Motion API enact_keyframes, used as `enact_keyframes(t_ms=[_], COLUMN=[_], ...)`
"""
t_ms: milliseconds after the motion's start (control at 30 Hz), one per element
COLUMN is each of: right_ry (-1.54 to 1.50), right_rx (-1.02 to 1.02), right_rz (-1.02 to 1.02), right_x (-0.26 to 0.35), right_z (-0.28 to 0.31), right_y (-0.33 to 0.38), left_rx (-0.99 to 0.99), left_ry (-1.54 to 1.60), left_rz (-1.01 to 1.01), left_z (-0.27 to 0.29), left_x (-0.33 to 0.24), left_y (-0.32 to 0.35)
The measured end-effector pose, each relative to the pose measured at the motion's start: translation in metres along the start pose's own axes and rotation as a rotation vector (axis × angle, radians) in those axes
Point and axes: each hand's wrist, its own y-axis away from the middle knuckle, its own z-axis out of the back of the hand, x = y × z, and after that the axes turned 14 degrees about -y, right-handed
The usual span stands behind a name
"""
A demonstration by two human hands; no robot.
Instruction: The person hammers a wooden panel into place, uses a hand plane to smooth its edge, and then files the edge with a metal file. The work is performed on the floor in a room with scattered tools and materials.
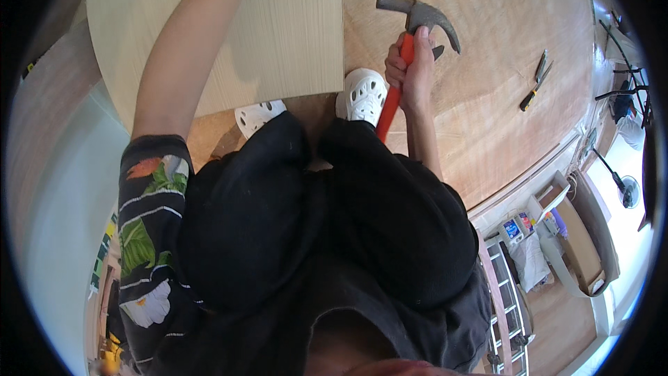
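Observation:
My right hand (417,73) is wrapped round the orange handle of a claw hammer (424,15), thumb lying up toward the dark metal head. The head points away from me, its claw curving to the right. A small dark tip sticks out beside my fingers; I cannot make out what it belongs to. My left forearm reaches over a pale wood-grain panel (285,35) and leaves the picture at the top, so my left hand is hidden. The panel's near edge lies just beyond my white shoes (364,95).
Under the panel spreads a brown wooden surface (480,118). On it, to the right, lie a yellow-and-black handled cutter (532,96) and a slim dark tool (541,65) touching or close to it. A ladder (511,313), boxes and a desk fan (628,191) stand at the right.

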Motion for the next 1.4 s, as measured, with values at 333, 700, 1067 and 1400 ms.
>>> enact_keyframes(t_ms=[333,700,1067,1400], right_ry=[-0.003,0.067,-0.113,0.011], right_rx=[0.133,0.13,0.075,0.065], right_rz=[-0.181,-0.07,-0.026,0.03], right_x=[-0.019,-0.027,0.0,-0.003], right_z=[0.015,0.014,0.0,-0.02], right_y=[0.002,-0.001,-0.004,-0.023], left_rx=[0.044,-0.074,-0.348,-0.095], left_ry=[0.03,0.068,-0.05,-0.218], left_rz=[0.06,0.042,0.536,0.749], left_z=[0.003,0.005,-0.012,-0.012], left_x=[0.0,0.001,0.021,0.01], left_y=[-0.006,-0.008,0.011,0.014])
